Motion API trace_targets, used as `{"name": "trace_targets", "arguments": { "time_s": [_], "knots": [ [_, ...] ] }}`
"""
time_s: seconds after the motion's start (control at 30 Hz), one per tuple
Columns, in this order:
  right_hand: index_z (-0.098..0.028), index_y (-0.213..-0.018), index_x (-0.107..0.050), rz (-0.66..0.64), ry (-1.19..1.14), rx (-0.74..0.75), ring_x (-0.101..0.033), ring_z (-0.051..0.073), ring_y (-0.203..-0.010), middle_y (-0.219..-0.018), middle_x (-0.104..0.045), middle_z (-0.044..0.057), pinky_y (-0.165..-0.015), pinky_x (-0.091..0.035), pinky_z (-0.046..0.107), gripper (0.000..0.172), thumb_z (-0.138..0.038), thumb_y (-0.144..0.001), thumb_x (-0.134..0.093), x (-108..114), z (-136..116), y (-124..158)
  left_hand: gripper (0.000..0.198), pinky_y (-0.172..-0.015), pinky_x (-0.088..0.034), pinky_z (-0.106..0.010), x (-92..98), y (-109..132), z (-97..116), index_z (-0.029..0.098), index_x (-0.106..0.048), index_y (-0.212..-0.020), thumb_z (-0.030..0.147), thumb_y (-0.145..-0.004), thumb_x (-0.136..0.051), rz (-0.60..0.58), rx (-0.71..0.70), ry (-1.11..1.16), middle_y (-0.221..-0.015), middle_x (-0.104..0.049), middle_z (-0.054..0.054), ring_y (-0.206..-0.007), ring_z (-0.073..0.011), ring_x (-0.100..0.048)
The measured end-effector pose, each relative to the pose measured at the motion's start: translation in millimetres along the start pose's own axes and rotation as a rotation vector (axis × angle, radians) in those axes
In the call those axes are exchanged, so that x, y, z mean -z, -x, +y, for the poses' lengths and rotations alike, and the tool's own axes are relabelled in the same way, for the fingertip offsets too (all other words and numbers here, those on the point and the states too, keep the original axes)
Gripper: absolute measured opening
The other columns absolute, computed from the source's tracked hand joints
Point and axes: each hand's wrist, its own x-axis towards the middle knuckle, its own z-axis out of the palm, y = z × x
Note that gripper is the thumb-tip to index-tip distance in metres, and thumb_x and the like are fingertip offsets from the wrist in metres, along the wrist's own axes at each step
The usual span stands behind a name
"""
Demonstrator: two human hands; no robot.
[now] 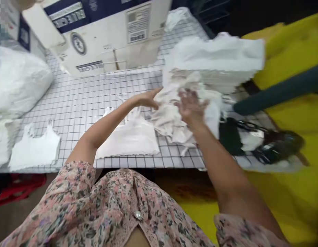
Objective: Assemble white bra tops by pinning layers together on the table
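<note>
My right hand is spread over a loose heap of white garments, fingers apart; whether it touches the cloth I cannot tell. At the heap's left edge my left hand hangs with thumb and fingers apart and nothing between them. Below my left forearm lies a white camisole top, flat, its straps pointing away from me. Another white strappy top lies flat at the far left of the table.
A printed carton stands at the back. Folded white garments are stacked behind the heap. A white plastic bag sits at left. A dark green pole and a black shiny bundle are at right, on the grid-patterned cloth side.
</note>
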Motion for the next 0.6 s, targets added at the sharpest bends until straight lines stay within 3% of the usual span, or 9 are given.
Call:
{"name": "trace_targets", "arguments": {
  "time_s": [0.1, 0.17, 0.23, 0.3, 0.37, 0.43, 0.5, 0.53, 0.6],
  "knots": [
    [-0.019, -0.178, -0.037, -0.073, 0.028, -0.033, -0.025, 0.038, -0.175, -0.186, -0.025, 0.02, -0.135, -0.022, 0.078, 0.063, -0.034, -0.117, -0.034, 6.6, 9.5, -3.7, 0.084, -0.132, -0.05, -0.042, 22.1, 81.8, -27.9, 0.023, -0.052, -0.167, 0.023, -0.086, -0.07, 0.198, -0.063, 0.124, -0.178, -0.05, -0.007, -0.161, -0.0312, -0.054],
    [-0.019, -0.172, -0.049, -0.101, 0.069, -0.039, -0.039, 0.045, -0.168, -0.179, -0.041, 0.023, -0.132, -0.033, 0.078, 0.062, -0.044, -0.117, -0.036, 26.7, 15.7, -4.2, 0.062, -0.127, -0.056, -0.042, 30.1, 146.4, -50.3, 0.02, -0.066, -0.153, 0.024, -0.091, -0.067, 0.368, -0.053, 0.213, -0.162, -0.067, -0.009, -0.146, -0.0279, -0.068],
    [-0.018, -0.161, -0.063, 0.024, 0.12, -0.002, -0.052, 0.052, -0.157, -0.164, -0.058, 0.026, -0.127, -0.041, 0.079, 0.065, -0.056, -0.116, -0.036, 47.1, 12.2, -0.4, 0.05, -0.122, -0.06, -0.042, 28.2, 208.5, -75.1, 0.021, -0.074, -0.139, 0.023, -0.09, -0.068, 0.588, 0.028, 0.244, -0.143, -0.079, -0.008, -0.134, -0.0242, -0.075],
    [-0.018, -0.153, -0.069, 0.205, 0.104, 0.131, -0.059, 0.054, -0.149, -0.151, -0.067, 0.028, -0.119, -0.049, 0.078, 0.068, -0.061, -0.115, -0.034, 57.7, -4.7, 5.6, 0.042, -0.119, -0.061, -0.043, 15.8, 260.1, -99.5, 0.024, -0.077, -0.128, 0.024, -0.087, -0.07, 0.843, 0.131, 0.231, -0.13, -0.083, -0.005, -0.127, -0.0228, -0.077],
    [-0.019, -0.148, -0.072, 0.289, 0.017, 0.323, -0.066, 0.051, -0.142, -0.143, -0.074, 0.025, -0.109, -0.058, 0.075, 0.061, -0.057, -0.114, -0.038, 53.8, -33.3, 9.2, 0.03, -0.117, -0.063, -0.045, -2.3, 295.4, -119.7, 0.025, -0.08, -0.115, 0.029, -0.087, -0.071, 0.953, 0.241, 0.239, -0.122, -0.085, -0.004, -0.121, -0.0228, -0.079],
    [-0.021, -0.139, -0.077, 0.249, -0.034, 0.506, -0.075, 0.047, -0.127, -0.133, -0.08, 0.02, -0.102, -0.062, 0.071, 0.047, -0.049, -0.112, -0.051, 37.4, -68.5, 8.6, 0.026, -0.113, -0.064, -0.047, -15.8, 310.6, -135.1, 0.026, -0.08, -0.111, 0.036, -0.089, -0.071, 0.997, 0.32, 0.234, -0.123, -0.083, -0.005, -0.121, -0.0244, -0.079],
    [-0.018, -0.132, -0.08, 0.186, -0.021, 0.641, -0.079, 0.044, -0.113, -0.124, -0.083, 0.019, -0.099, -0.063, 0.068, 0.036, -0.037, -0.106, -0.063, 15.7, -104.9, 5.4, 0.043, -0.121, -0.058, -0.05, -14.6, 304.3, -148.6, 0.026, -0.077, -0.128, 0.043, -0.088, -0.078, 1.036, 0.388, 0.121, -0.146, -0.074, -0.011, -0.142, -0.0307, -0.069],
    [-0.015, -0.131, -0.081, 0.154, -0.005, 0.69, -0.079, 0.044, -0.11, -0.122, -0.083, 0.019, -0.099, -0.063, 0.067, 0.035, -0.032, -0.104, -0.066, 5.4, -122.1, 4.3, 0.064, -0.129, -0.051, -0.053, -6.6, 294.0, -155.7, 0.026, -0.07, -0.143, 0.046, -0.085, -0.085, 1.037, 0.429, 0.032, -0.163, -0.062, -0.014, -0.157, -0.0355, -0.056],
    [-0.01, -0.13, -0.08, 0.117, 0.005, 0.764, -0.078, 0.042, -0.108, -0.121, -0.082, 0.021, -0.1, -0.062, 0.066, 0.035, -0.028, -0.103, -0.068, -10.9, -152.0, 5.7, 0.122, -0.142, -0.028, -0.061, 23.9, 263.0, -172.2, 0.031, -0.043, -0.172, 0.051, -0.068, -0.103, 0.949, 0.536, -0.132, -0.189, -0.022, -0.014, -0.178, -0.0439, -0.012]
  ]
}}
